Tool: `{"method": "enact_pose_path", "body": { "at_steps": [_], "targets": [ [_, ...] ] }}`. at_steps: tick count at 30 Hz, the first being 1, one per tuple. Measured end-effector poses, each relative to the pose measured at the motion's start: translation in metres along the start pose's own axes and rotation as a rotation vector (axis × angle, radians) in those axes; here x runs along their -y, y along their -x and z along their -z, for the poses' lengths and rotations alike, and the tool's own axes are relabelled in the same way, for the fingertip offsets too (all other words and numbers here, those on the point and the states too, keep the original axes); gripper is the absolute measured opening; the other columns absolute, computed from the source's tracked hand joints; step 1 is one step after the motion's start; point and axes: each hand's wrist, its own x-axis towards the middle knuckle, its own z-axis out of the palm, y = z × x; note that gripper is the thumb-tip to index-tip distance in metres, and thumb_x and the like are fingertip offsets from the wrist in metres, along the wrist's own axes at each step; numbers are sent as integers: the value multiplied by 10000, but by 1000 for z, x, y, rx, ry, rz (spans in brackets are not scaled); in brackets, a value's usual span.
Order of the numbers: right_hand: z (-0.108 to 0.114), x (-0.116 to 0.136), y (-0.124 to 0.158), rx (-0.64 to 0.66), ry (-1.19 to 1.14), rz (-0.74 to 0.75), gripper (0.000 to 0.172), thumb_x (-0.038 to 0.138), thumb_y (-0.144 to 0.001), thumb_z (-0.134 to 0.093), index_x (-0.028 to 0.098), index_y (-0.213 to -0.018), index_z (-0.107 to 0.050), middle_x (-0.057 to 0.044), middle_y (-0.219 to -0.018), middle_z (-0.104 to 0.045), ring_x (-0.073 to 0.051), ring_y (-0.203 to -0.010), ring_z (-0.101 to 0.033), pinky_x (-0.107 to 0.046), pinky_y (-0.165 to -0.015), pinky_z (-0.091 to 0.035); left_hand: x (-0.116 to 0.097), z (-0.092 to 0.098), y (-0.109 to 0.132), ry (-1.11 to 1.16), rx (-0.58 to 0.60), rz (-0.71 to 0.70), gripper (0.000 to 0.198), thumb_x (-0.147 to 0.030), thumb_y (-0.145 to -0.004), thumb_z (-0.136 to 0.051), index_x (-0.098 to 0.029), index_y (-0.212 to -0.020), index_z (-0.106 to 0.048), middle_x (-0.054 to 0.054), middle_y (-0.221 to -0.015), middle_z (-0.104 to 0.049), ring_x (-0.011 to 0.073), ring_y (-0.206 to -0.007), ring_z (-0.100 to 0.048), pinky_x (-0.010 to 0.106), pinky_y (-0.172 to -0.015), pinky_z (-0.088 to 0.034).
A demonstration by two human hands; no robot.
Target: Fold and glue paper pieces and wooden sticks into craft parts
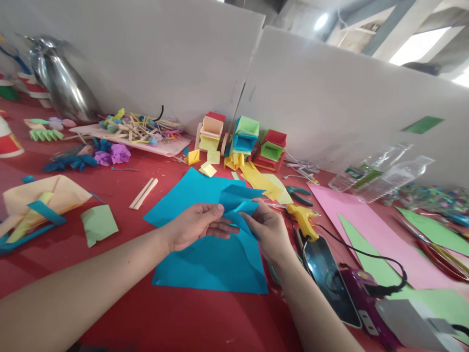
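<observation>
A piece of folded blue paper is held up in front of me, its flaps standing at angles. My right hand pinches it at the right between thumb and fingers. At its left edge, my left hand grips it with the thumb on top, the other fingers reaching underneath. Below both hands, larger blue sheets lie flat on the red table. A yellow glue gun rests just right of my right hand, near a dark phone.
Small folded paper boxes stand along the grey partition. Craft sticks are heaped on a tray at the back left, near a steel jug. Pliers, plastic bottles, a pink sheet and a purple power strip lie rightward.
</observation>
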Motion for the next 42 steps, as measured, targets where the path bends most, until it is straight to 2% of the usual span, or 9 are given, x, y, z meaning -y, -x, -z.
{"method": "enact_pose_path", "body": {
  "at_steps": [5,10,13,19,25,30,34,38,42],
  "targets": [
    [-3,3,3,37,-63,-80,210,334,-655,-717,190,-744,-592,3,-737,-606,-142,-688,-567,-260,-624,-464,1,-1,-1,-19,-45,11,277,-411,-758,-625,-141,-734,-570,40,-741,-684,206,-767,-668,327,-697,-493],
    [-4,7,7,22,57,-91,435,310,-634,-730,224,-1002,-515,38,-674,-543,-120,-555,-520,-232,-483,-437,-2,-2,0,57,0,13,257,-361,-799,-587,-133,-680,-589,16,-636,-649,148,-648,-630,309,-676,-507],
    [-4,7,8,-15,220,65,388,264,-668,-697,242,-1019,-534,18,-737,-541,-136,-633,-531,-250,-542,-453,-3,-2,0,93,-18,52,177,-268,-805,-577,-118,-719,-618,20,-647,-637,137,-627,-612,286,-634,-518],
    [-3,9,6,-96,489,355,7,224,-716,-656,230,-715,-651,-46,-1031,-538,-202,-929,-538,-354,-825,-443,-2,0,-2,153,-96,51,129,-193,-813,-526,-129,-731,-603,20,-619,-612,155,-597,-616,361,-664,-539],
    [-2,7,7,-60,553,354,146,196,-712,-631,231,-854,-628,-71,-1153,-478,-236,-1038,-516,-374,-807,-474,-4,-3,-2,102,-159,4,144,-225,-805,-537,-135,-722,-613,22,-654,-629,146,-622,-608,301,-612,-536],
    [-6,14,11,-117,833,583,365,190,-709,-655,252,-1060,-579,-81,-1254,-444,-258,-1113,-445,-441,-915,-404,-3,-3,-3,-64,-364,-73,151,-261,-766,-577,-137,-686,-613,14,-664,-608,132,-636,-578,251,-573,-513],
    [-7,17,12,-65,936,662,215,153,-737,-623,262,-920,-648,-49,-1184,-534,-252,-1081,-449,-430,-897,-400,-2,-5,-2,-138,-451,-75,323,-249,-752,-595,-178,-1067,-590,6,-730,-595,142,-687,-566,241,-551,-498],
    [-3,15,9,-68,845,579,131,166,-765,-597,270,-798,-668,-33,-1101,-578,-232,-1026,-489,-413,-863,-410,-6,-8,2,-239,-347,-161,600,-240,-771,-571,-295,-1334,-371,-50,-664,-528,95,-607,-500,243,-614,-503],
    [2,12,4,-91,735,480,112,197,-775,-602,279,-808,-670,-36,-996,-599,-224,-972,-528,-419,-846,-412,-9,-6,3,-349,-217,-248,420,-268,-786,-550,-277,-1206,-548,-25,-763,-551,108,-703,-498,263,-704,-506]
  ]
}}
